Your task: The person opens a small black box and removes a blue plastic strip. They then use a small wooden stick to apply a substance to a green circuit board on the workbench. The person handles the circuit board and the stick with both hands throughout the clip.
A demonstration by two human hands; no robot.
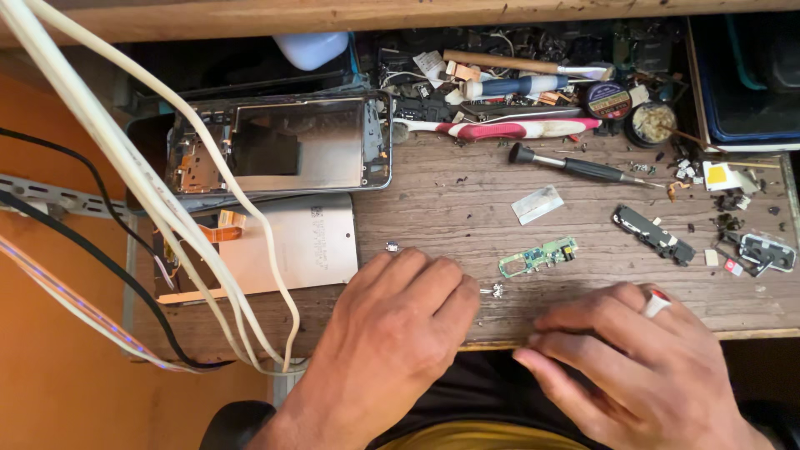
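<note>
Head view: the left hand (392,333) rests palm-down on the wooden bench (467,217), fingers loosely curled, gripping nothing. The right hand (642,358) lies flat at the bench edge, fingers extended, empty. The small green circuit board (538,257) lies just beyond the left fingertips, toward the right, long axis running left-right, slightly tilted. The left hand is nearer. A small metal part (497,290) sits beside the left fingers.
</note>
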